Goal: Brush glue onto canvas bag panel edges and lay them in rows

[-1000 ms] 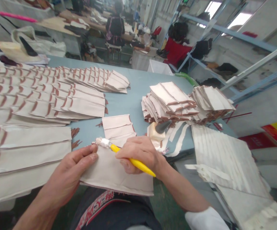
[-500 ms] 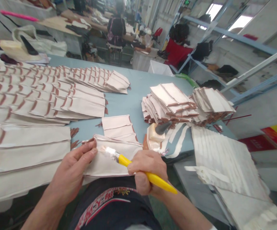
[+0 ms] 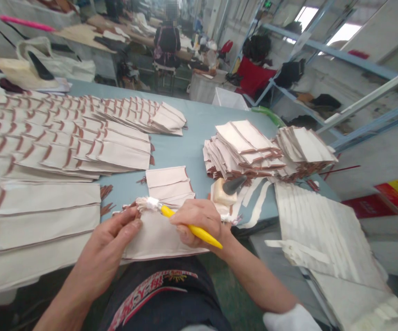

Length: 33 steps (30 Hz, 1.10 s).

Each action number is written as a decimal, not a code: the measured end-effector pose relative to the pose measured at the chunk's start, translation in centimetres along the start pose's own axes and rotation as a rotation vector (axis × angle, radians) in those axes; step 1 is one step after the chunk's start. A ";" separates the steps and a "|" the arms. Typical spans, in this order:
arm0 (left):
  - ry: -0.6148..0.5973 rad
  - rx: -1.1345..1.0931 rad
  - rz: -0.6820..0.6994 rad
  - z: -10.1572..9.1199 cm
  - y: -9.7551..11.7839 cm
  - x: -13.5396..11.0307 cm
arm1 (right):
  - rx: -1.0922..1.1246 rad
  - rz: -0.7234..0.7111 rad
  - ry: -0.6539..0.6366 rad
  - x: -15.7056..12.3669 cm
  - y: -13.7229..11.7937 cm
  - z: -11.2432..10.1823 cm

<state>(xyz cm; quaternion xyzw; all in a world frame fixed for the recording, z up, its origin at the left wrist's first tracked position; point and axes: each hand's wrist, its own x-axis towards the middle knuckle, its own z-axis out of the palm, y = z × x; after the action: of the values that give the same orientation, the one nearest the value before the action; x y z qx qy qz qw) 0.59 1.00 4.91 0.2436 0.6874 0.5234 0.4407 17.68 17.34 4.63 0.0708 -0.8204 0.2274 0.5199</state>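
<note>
My right hand (image 3: 199,223) is closed round the yellow handle of a brush (image 3: 192,227). White stuff coats the brush's bristles, which touch the upper left edge of a cream fabric panel (image 3: 164,234). At that panel's left end, my left hand (image 3: 116,234) grips the edge between thumb and fingers. The panel lies at the table's near edge, its right part partly behind my right hand. Just beyond it rests a smaller cream piece (image 3: 169,181) with brown edging. A pale block-shaped container with a dark cone nozzle (image 3: 224,191) stands right of it.
Overlapping rows of cream panels (image 3: 64,147) cover the left of the blue table (image 3: 192,115). Stacked panels (image 3: 243,147) stand at the right, near white strips (image 3: 259,197). A pile of pale fabric (image 3: 330,230) lies lower right. Beyond, a person (image 3: 167,39) sits at another table.
My right hand has moved the brush up and left, from the panel's face to its upper left edge. My left hand still holds the panel, nearly in place.
</note>
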 end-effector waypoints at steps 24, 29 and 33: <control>-0.080 -0.026 -0.086 -1.1 0.6 2.5 | 0.045 0.361 0.116 1.9 1.1 0.0; -0.147 -0.038 -0.113 -0.8 0.3 3.0 | -0.140 0.440 0.150 1.3 0.1 0.5; -0.099 0.008 -0.072 0.0 0.6 3.6 | -0.332 0.502 0.065 0.2 0.3 2.1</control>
<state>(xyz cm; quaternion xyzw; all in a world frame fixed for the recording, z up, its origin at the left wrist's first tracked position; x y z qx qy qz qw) -1.31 4.08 4.22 0.2462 0.6753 0.4918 0.4915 15.75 16.66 3.96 -0.2274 -0.8212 0.2137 0.4778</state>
